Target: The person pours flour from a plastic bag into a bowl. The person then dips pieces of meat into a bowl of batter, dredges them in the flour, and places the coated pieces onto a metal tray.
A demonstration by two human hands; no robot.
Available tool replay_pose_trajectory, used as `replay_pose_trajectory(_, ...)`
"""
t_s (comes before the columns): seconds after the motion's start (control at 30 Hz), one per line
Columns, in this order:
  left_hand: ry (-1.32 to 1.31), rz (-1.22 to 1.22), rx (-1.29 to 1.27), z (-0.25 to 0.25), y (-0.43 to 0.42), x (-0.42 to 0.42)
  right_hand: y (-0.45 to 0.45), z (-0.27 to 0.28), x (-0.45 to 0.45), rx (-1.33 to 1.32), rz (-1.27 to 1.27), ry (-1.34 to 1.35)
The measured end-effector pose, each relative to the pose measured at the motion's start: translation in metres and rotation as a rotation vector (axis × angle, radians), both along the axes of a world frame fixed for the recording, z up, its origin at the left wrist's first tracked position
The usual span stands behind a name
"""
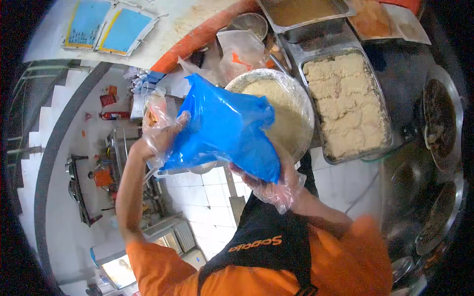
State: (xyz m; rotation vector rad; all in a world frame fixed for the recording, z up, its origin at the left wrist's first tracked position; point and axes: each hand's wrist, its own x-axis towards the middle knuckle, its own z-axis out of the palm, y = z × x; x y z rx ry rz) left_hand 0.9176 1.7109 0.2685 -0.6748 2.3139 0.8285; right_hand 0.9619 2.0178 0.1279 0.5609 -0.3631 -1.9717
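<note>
A bright blue plastic bag point(222, 123) is spread between my two hands. My left hand point(165, 128), in a clear plastic glove, grips the bag's left side with the thumb on top. Its lower right corner is in my right hand point(276, 185), also in a clear glove, with the fingers partly hidden under the plastic. Behind the bag stands a large round metal bowl point(310, 116) holding a pale, floury mass point(291, 116); the bag covers part of it. What the bag contains, if anything, cannot be seen.
Right of the bowl sits a rectangular metal tray point(330, 161) filled with pale, lumpy dough-like food point(348, 103). Another tray point(306, 22) of brownish liquid is at the top. Large pans point(442, 118) line the right side. Clear plastic bags point(242, 52) lie behind the bowl.
</note>
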Motion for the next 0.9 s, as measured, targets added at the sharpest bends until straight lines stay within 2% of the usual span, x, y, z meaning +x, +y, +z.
replay_pose_trajectory(0.03, -0.058, 0.219, 0.187, 0.003, -0.001, 0.002, 0.002, 0.002, 0.001, -0.095, -0.003, -0.004)
replay_pose_trajectory(0.07, -0.046, 0.225, 0.19, 0.01, -0.002, -0.001, 0.002, 0.004, -0.001, -0.093, 0.004, 0.008)
replay_pose_trajectory(0.13, -0.208, 0.129, 0.111, 0.035, 0.014, -0.007, 0.002, 0.004, -0.002, -0.084, -0.011, 0.032)
replay_pose_trajectory(0.17, -0.255, 0.295, 0.3, 0.059, 0.04, -0.01, 0.002, 0.002, -0.001, -0.085, 0.002, 0.043)
replay_pose_trajectory(0.2, -0.243, 0.306, 0.301, 0.061, 0.037, -0.009, 0.001, -0.003, 0.0, -0.049, -0.005, 0.065)
replay_pose_trajectory(0.27, -0.081, -0.007, 0.177, 0.062, 0.029, -0.012, -0.002, -0.011, -0.001, -0.015, -0.002, 0.096)
replay_pose_trajectory(0.33, -0.066, -0.02, 0.14, 0.071, 0.045, -0.013, -0.005, -0.016, -0.001, 0.104, 0.001, 0.285)
replay_pose_trajectory(0.4, -0.053, -0.069, 0.071, 0.08, 0.062, -0.017, -0.005, -0.014, 0.0, 0.053, -0.011, 0.267)
replay_pose_trajectory(0.43, -0.021, 0.006, 0.218, 0.069, 0.043, -0.018, -0.004, -0.011, -0.002, 0.004, -0.031, 0.246)
replay_pose_trajectory(0.47, -0.02, 0.012, 0.216, 0.064, 0.042, -0.015, -0.003, -0.006, -0.002, 0.001, -0.025, 0.247)
replay_pose_trajectory(0.53, 0.059, -0.284, 0.114, 0.059, 0.047, -0.009, 0.0, 0.012, -0.005, 0.154, -0.052, 0.262)
replay_pose_trajectory(0.57, 0.082, -0.332, -0.078, 0.063, 0.049, -0.006, 0.0, 0.008, -0.008, 0.153, -0.053, 0.269)
replay_pose_trajectory(0.6, 0.084, -0.329, -0.078, 0.063, 0.046, -0.008, -0.001, 0.002, -0.009, 0.129, -0.059, 0.242)
replay_pose_trajectory(0.67, 0.036, 0.108, 0.228, 0.057, 0.033, -0.01, 0.004, -0.002, -0.008, 0.103, -0.055, 0.217)
replay_pose_trajectory(0.7, 0.065, -0.173, 0.048, 0.049, 0.009, -0.002, 0.009, 0.003, -0.011, 0.087, -0.052, 0.174)
replay_pose_trajectory(0.77, 0.122, -0.158, 0.06, 0.049, 0.008, -0.009, 0.01, 0.007, -0.014, 0.069, -0.045, 0.138)
replay_pose_trajectory(0.87, 0.148, -0.217, 0.025, 0.052, -0.002, -0.009, 0.005, 0.003, -0.009, 0.126, -0.025, 0.243)
replay_pose_trajectory(0.9, 0.23, -0.604, -0.218, 0.06, 0.0, -0.009, 0.003, 0.002, -0.009, 0.186, -0.036, 0.263)
